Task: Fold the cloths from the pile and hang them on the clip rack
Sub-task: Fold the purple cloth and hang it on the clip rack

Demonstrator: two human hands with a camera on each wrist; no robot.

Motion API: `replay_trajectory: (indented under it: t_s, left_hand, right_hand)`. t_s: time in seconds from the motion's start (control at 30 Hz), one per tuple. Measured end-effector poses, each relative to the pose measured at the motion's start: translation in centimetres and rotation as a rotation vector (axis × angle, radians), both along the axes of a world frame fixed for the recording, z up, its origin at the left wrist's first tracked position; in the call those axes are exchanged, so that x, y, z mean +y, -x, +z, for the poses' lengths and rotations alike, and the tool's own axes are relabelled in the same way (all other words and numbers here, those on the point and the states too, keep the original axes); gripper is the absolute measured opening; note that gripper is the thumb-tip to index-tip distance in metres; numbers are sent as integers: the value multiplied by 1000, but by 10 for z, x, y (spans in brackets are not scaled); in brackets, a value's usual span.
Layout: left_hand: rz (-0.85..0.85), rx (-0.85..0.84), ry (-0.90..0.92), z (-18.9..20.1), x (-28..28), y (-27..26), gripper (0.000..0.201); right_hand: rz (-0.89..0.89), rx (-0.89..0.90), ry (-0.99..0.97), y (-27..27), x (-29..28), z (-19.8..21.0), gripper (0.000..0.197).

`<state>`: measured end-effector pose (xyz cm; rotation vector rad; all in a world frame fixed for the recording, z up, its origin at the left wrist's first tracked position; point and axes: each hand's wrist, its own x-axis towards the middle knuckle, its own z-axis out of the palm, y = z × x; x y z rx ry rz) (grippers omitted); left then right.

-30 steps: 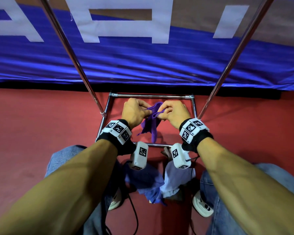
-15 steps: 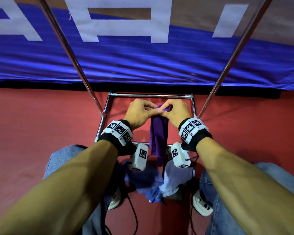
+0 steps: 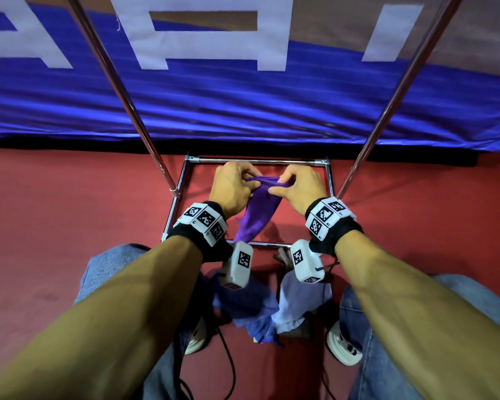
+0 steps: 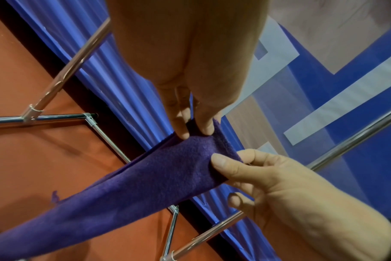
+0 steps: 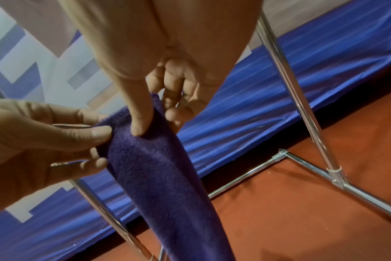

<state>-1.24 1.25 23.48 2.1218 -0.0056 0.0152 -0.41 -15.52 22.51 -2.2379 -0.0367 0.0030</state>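
The top of the rack (image 3: 260, 161) runs out of the head view, both slanted poles cut off at the upper edge, so no clips can be seen from here. The pile (image 3: 272, 307) of blue and pale cloths lies on the red floor (image 3: 55, 241) between the shoes, partly covered by the two wrist camera boxes and the forearms, and how many cloths are in it is hard to say. Up front, the purple cloth (image 3: 257, 215) is in the air above the rack's base frame, its top edge stretched short between the two hands and the rest hanging down in a narrow folded strip toward the near bar. The left hand (image 3: 233, 187) pinches the top edge at its left end; in the left wrist view its thumb and fingertips (image 4: 182, 132) close on the fabric, though the palm fills the upper frame and hides the other fingers. The right hand (image 3: 296, 187) pinches the right end, just beside the left; the right wrist view shows its thumb pressed flat onto the fleece with the remaining fingers curled behind, half hidden by the cloth. The lower end of the strip runs out of both wrist pictures. Behind everything a blue banner (image 3: 243, 105) with large white letters hangs, its lettering cropped at the top.
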Motion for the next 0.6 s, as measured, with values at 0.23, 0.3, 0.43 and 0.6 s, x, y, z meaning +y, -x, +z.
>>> replay_trajectory:
  t_s: [0.23, 0.3, 0.43, 0.6]
  left_hand:
    - [-13, -26, 126, 3, 1, -1, 27]
    - [-2, -32, 163, 2, 2, -2, 25]
    - [-23, 48, 266, 4, 1, -1, 17]
    - [-151, 245, 150, -15, 6, -2, 51]
  right_hand:
    - [83, 101, -122, -5, -4, -7, 22]
    - [109, 122, -72, -4, -5, -8, 17]
    - [85, 108, -181, -3, -1, -10, 30]
    - [60, 119, -382, -2, 0, -4, 19]
